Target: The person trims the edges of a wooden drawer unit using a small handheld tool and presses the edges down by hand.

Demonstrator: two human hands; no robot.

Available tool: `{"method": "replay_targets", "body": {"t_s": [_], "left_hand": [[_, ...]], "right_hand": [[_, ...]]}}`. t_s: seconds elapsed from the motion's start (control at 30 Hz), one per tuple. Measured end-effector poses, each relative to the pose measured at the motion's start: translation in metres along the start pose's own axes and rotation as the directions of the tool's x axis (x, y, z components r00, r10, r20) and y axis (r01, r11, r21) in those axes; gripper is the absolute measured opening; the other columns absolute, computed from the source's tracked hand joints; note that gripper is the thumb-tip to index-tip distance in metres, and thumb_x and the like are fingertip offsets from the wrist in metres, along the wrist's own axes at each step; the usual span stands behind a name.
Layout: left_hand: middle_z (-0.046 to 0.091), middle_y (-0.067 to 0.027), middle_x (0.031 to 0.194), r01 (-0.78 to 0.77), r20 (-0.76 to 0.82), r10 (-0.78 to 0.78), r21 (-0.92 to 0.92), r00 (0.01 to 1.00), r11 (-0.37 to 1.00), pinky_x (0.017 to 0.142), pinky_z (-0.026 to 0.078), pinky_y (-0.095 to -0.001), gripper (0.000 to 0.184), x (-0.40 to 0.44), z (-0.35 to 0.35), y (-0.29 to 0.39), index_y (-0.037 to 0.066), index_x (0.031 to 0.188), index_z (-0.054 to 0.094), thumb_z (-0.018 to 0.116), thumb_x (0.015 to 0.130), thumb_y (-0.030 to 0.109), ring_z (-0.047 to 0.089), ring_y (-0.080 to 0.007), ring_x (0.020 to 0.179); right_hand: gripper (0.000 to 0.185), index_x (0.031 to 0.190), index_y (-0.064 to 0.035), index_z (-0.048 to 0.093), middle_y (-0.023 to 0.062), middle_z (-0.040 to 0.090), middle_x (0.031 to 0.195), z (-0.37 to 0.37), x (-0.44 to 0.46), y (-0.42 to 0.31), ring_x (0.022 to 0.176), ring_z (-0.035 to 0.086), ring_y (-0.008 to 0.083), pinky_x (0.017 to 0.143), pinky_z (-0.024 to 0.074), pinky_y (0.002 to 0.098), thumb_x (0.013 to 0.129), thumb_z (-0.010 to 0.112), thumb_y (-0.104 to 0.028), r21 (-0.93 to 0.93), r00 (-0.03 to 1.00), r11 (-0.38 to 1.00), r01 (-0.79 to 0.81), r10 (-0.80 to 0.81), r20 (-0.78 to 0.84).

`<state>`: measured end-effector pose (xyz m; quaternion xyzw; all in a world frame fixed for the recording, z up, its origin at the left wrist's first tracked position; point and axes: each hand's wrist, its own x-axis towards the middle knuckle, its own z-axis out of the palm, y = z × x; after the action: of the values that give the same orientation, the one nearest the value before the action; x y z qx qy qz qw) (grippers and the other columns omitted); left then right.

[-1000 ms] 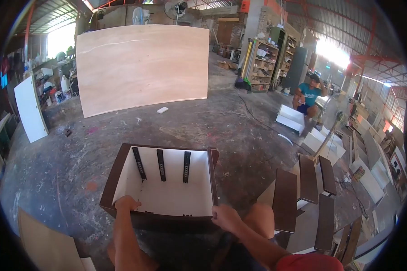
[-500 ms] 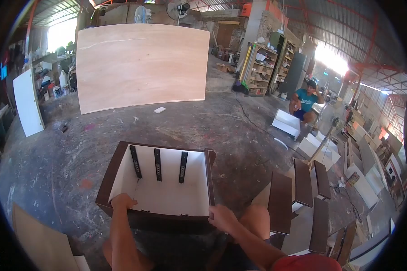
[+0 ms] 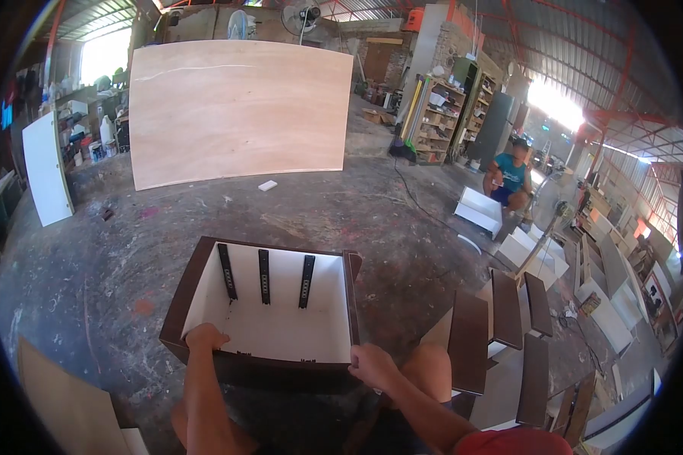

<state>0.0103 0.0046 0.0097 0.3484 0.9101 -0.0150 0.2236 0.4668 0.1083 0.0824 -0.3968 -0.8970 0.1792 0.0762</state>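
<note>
A dark brown cabinet (image 3: 178, 307) with a white inside sits on the floor between my legs, its open side facing up. Black drawer slides (image 3: 264, 277) run along the inner far wall. Near its left corner, my left hand (image 3: 206, 337) grips the near edge, fingers bent over into the inside. At the near right corner, my right hand (image 3: 373, 367) is closed around the edge; its fingertips are partly hidden. The near wall's inner face is mostly out of sight.
Several brown-fronted drawers (image 3: 469, 341) stand close on my right. A large plywood sheet (image 3: 239, 114) stands upright ahead, with a small white block (image 3: 267, 185) before it. A brown board (image 3: 68, 398) lies at left. A person (image 3: 513, 173) sits by a white drawer (image 3: 479, 211) farther right.
My hands and the cabinet stay nearly as they were. The seated person's raised arm has come down from beside the head. The view has shifted very slightly.
</note>
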Motion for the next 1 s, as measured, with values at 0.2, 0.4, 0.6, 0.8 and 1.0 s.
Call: {"method": "replay_targets", "body": {"t_s": [0.2,0.4,0.6,0.8,1.0], "left_hand": [[0.077,-0.0174,0.137,-0.016,-0.017,0.016,-0.005,1.0,1.0,0.107,0.058,-0.0493,0.069,0.001,0.003,-0.002,0.007,0.128,0.081,0.081,0.086,0.062,0.073,-0.038,0.127],[0.081,-0.0142,0.126,0.003,-0.065,-0.004,-0.012,0.998,1.0,0.104,0.059,-0.048,0.063,-0.006,0.001,0.0,0.008,0.118,0.085,0.081,0.085,0.061,0.076,-0.0358,0.121],[0.084,-0.0103,0.113,0.001,-0.06,-0.002,-0.008,0.998,1.0,0.1,0.06,-0.0475,0.054,-0.006,0.0,0.0,0.01,0.107,0.088,0.082,0.084,0.059,0.079,-0.0335,0.114],[0.082,-0.0134,0.123,0.003,-0.044,-0.003,-0.005,0.999,1.0,0.101,0.06,-0.0484,0.06,-0.001,0.002,0.0,0.008,0.116,0.085,0.083,0.084,0.059,0.078,-0.036,0.118],[0.08,-0.0161,0.129,-0.01,-0.031,0.01,0.003,0.999,1.0,0.105,0.058,-0.0489,0.066,0.012,0.011,-0.006,0.007,0.121,0.084,0.083,0.084,0.061,0.076,-0.0378,0.121]], "right_hand": [[0.022,0.09,-0.0092,0.068,0.0155,0.07,0.093,0.005,0.002,0.004,0.093,0.07,0.0397,0.082,0.055,0.0526,0.088,0.085,-0.023,0.028,1.0,0.999,-0.017,0.017,0.0],[0.022,0.09,-0.0087,0.069,0.0157,0.07,0.094,0.002,0.001,0.001,0.092,0.07,0.0394,0.081,0.0552,0.0523,0.088,0.084,-0.024,0.014,1.0,1.0,-0.004,0.004,-0.012],[0.023,0.09,-0.0089,0.069,0.0156,0.07,0.094,0.004,0.003,0.004,0.093,0.07,0.0391,0.082,0.0553,0.0514,0.087,0.085,-0.025,0.026,0.999,0.999,-0.037,0.037,0.018],[0.023,0.089,-0.0087,0.07,0.015,0.07,0.093,0.0,0.002,0.002,0.092,0.071,0.0381,0.08,0.0555,0.0507,0.087,0.085,-0.025,0.033,1.0,0.999,-0.028,0.028,0.011],[0.024,0.089,-0.0078,0.069,0.015,0.071,0.09,-0.006,0.001,-0.001,0.086,0.073,0.0368,0.076,0.0565,0.0491,0.088,0.084,-0.026,0.046,1.0,0.999,-0.013,0.012,0.014]]}}
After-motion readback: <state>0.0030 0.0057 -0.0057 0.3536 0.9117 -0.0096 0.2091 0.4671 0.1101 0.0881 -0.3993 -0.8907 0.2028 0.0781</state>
